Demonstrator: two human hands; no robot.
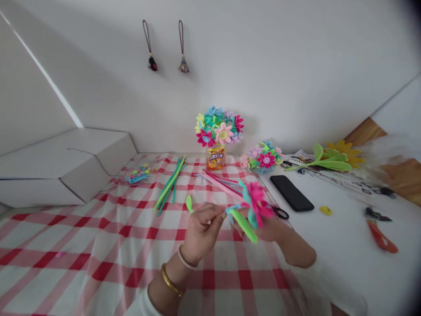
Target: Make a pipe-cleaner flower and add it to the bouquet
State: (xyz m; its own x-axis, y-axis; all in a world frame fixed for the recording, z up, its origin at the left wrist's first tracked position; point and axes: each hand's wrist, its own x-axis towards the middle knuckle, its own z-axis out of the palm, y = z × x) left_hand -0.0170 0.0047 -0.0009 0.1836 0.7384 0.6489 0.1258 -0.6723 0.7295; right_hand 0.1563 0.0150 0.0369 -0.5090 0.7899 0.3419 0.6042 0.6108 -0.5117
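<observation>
My left hand (204, 228) is closed in a pinch, thumb and forefinger on the light blue tip of a pipe-cleaner flower (258, 202). The flower has deep pink petals, some teal fuzzy stem and a bright green leaf (244, 226); it is slightly blurred. My right hand (268, 229) is behind the flower and holds it, with most of its fingers hidden by petals and leaf. Just beyond my left hand, a small loose green leaf (188, 203) lies on the checked cloth (131, 263). Black scissor handles (280, 213) poke out beside my right hand.
Green pipe cleaners (171, 184) and pink ones (220, 182) lie ahead. A flower-filled bottle (215, 159) stands near the wall, with a smaller bouquet (265, 158) beside it. A phone (291, 193), orange-handled pliers (379, 232) and a sunflower (344, 156) lie right; a white box (66, 166) is left.
</observation>
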